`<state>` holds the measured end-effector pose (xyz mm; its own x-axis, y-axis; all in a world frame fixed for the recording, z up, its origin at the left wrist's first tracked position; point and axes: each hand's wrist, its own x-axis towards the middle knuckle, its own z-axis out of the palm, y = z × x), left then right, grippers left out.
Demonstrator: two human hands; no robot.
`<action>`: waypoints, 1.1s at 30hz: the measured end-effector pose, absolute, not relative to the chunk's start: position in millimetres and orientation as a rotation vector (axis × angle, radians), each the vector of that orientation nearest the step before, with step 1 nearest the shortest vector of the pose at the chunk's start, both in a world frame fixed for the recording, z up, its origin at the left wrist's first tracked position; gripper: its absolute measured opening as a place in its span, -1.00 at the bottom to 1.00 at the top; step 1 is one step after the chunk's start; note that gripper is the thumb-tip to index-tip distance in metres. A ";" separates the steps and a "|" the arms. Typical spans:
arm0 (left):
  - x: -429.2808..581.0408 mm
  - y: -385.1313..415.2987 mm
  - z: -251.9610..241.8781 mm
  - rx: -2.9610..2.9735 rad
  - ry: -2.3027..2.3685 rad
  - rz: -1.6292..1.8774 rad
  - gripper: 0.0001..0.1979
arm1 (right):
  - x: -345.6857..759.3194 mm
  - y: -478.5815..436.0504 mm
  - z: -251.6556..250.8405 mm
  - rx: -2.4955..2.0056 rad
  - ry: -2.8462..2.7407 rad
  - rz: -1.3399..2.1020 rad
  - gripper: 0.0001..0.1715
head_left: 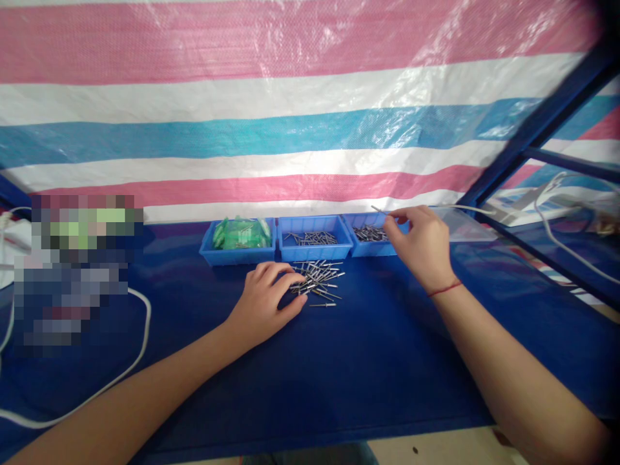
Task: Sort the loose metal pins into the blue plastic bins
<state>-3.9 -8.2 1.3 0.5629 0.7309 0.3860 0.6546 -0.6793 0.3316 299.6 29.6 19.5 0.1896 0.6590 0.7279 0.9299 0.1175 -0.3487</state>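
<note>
At the fingertips of the right hand (pixel 425 244), a slim metal rivet (pixel 378 210) juts left and slightly away, its long axis slanting out of the pinch; thumb and fingers are closed on its right end. Those fingers appear over the right bin (pixel 371 249) with its loose metal pieces, at a height I cannot tell. Left of them and nearer the person, the left hand (pixel 264 300) has its fingers parted and curved at the left edge of a heap of rivets (pixel 318 276), closer to it than the right. Just right of the left thumb, a stray rivet (pixel 323 305) lies crosswise on the table (pixel 363 368). Beyond the left fingers stands the left bin (pixel 237 258).
</note>
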 end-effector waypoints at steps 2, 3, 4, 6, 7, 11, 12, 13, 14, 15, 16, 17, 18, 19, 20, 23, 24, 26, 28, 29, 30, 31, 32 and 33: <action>-4.7 -7.2 -0.6 2.655 1.225 0.701 -0.62 | 306.7 32.2 18.9 -1.671 -1.538 -0.445 -0.78; -4.9 -6.6 -1.5 2.656 1.233 0.680 -0.58 | 305.9 31.6 19.5 -1.669 -1.559 -0.439 -0.77; -5.0 -6.1 -2.2 2.657 1.231 0.664 -0.55 | 302.2 29.6 20.7 -1.648 -1.596 -0.416 -0.77; -4.7 -5.3 -3.1 2.657 1.220 0.644 -0.57 | 288.2 22.1 24.7 -1.559 -1.721 -0.319 -0.80; -4.5 -4.9 -3.2 2.655 1.214 0.645 -0.61 | 279.0 17.1 26.9 -1.501 -1.802 -0.247 -0.81; -3.9 -2.6 -3.5 2.612 1.236 0.708 -0.71 | 242.9 -2.5 29.0 -1.269 -2.130 0.037 -0.78; -4.0 -1.8 -3.9 2.599 1.245 0.719 -0.73 | 236.1 -5.9 27.4 -1.229 -2.187 0.086 -0.78; -4.2 -0.9 -4.4 2.589 1.252 0.725 -0.75 | 230.5 -8.5 25.2 -1.198 -2.233 0.126 -0.77; -4.4 0.1 -5.1 2.581 1.256 0.727 -0.78 | 226.1 -10.2 22.6 -1.177 -2.267 0.157 -0.77; -4.6 1.0 -6.0 2.574 1.258 0.729 -0.80 | 222.6 -11.3 20.0 -1.164 -2.292 0.184 -0.77; -4.9 2.0 -6.9 2.569 1.259 0.732 -0.82 | 220.0 -11.8 17.6 -1.155 -2.311 0.209 -0.77; -5.1 2.8 -7.9 2.564 1.262 0.734 -0.83 | 217.9 -12.0 15.5 -1.151 -2.325 0.233 -0.77; -5.3 3.6 -8.8 2.560 1.266 0.739 -0.83 | 216.4 -12.0 13.8 -1.147 -2.332 0.255 -0.77; -5.3 4.2 -9.5 2.557 1.271 0.746 -0.83 | 215.2 -12.0 12.4 -1.140 -2.336 0.272 -0.77; -5.4 4.7 -10.1 2.556 1.277 0.752 -0.84 | 214.2 -12.1 11.5 -1.130 -2.335 0.285 -0.78; -5.0 5.7 -10.0 2.543 1.299 0.753 -0.84 | 211.8 -12.8 9.9 -1.106 -2.323 0.314 -0.79; -4.8 5.9 -9.5 2.531 1.305 0.745 -0.85 | 211.1 -13.1 9.5 -1.109 -2.317 0.325 -0.80; -4.8 6.1 -7.8 2.489 1.311 0.740 -0.85 | 209.5 -13.6 8.5 -1.124 -2.302 0.345 -0.80; -5.0 5.9 -5.9 2.426 1.310 0.778 -0.84 | 208.0 -13.6 6.4 -1.145 -2.262 0.349 -0.83; -5.3 5.6 -5.0 2.390 1.308 0.811 -0.84 | 207.3 -13.3 4.9 -1.161 -2.227 0.348 -0.86; -5.4 5.3 -4.1 2.354 1.303 0.848 -0.84 | 206.6 -13.0 3.3 -1.178 -2.185 0.346 -0.86; -5.5 4.8 -3.4 2.321 1.296 0.887 -0.84 | 206.0 -12.6 1.7 -1.194 -2.141 0.349 -0.81; -5.4 4.2 -2.7 2.294 1.286 0.923 -0.84 | 205.5 -12.2 0.3 -1.203 -2.102 0.359 -0.73; -5.1 3.5 -2.1 2.271 1.274 0.956 -0.85 | 205.0 -11.9 -0.7 -1.202 -2.070 0.380 -0.67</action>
